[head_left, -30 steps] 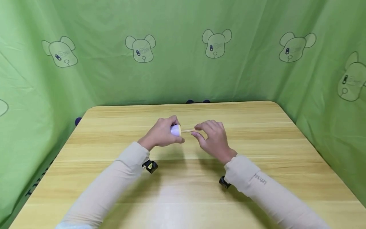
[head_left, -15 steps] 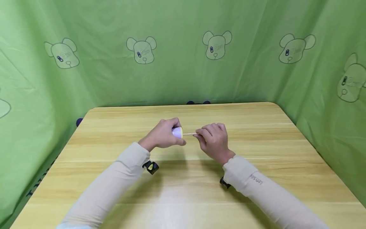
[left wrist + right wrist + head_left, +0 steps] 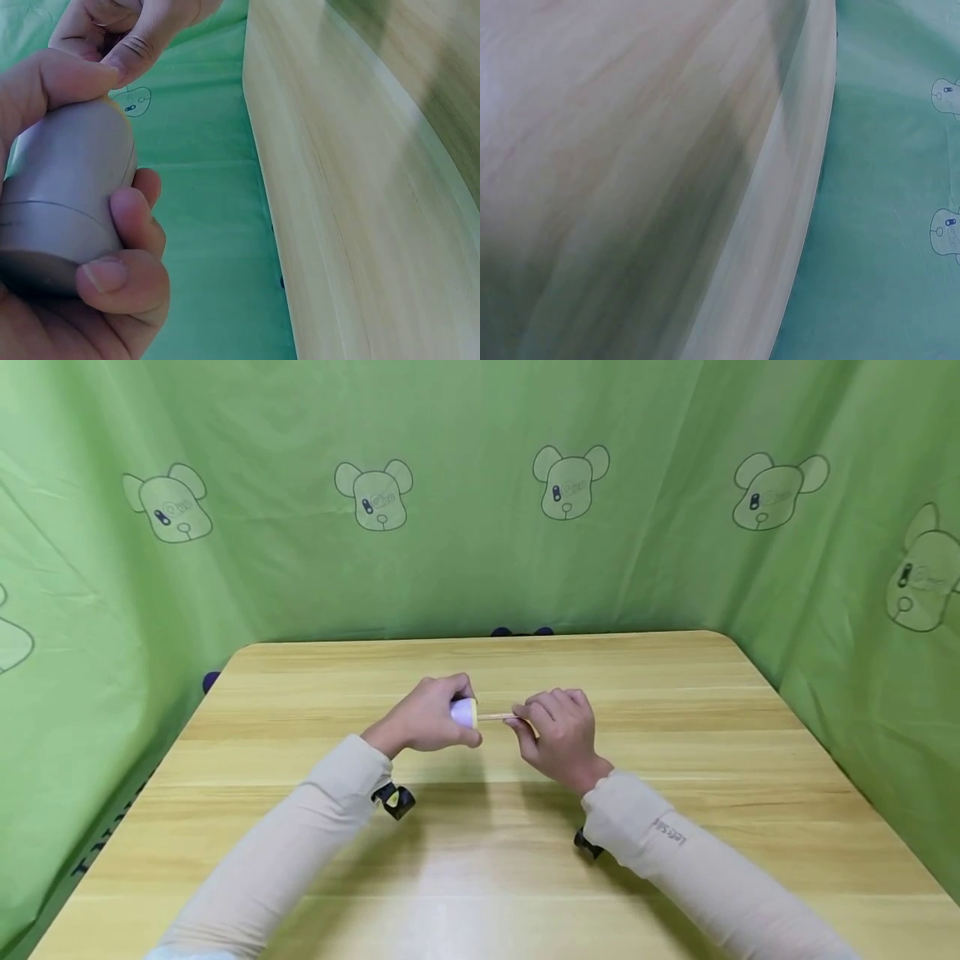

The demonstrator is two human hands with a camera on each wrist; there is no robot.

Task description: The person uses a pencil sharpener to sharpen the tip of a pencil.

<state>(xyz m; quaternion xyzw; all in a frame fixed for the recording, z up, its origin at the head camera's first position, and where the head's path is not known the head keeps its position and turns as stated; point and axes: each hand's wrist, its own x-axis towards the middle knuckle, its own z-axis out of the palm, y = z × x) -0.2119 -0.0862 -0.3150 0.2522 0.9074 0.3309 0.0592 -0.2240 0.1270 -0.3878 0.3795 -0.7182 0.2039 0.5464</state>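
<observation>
In the head view my left hand grips a small pale purple cylinder with a yellow rim, held on its side above the table. The left wrist view shows its rounded body, a seam line and a dark end, with fingers and thumb wrapped around it. From the rimmed end a thin tan stick, pencil-like, points right. My right hand pinches the stick's other end between thumb and fingers. Whether the stick enters the cylinder or only touches it is hard to tell. The right wrist view shows neither hand.
Below both hands lies a wood-grain table with rounded far corners. A green curtain printed with bear heads hangs behind it and at both sides. Black wrist devices sit under the sleeves.
The right hand's fingers have curled closer around the stick, and less of its far end shows. The left hand keeps its hold on the cylinder. The head view has shifted slightly.
</observation>
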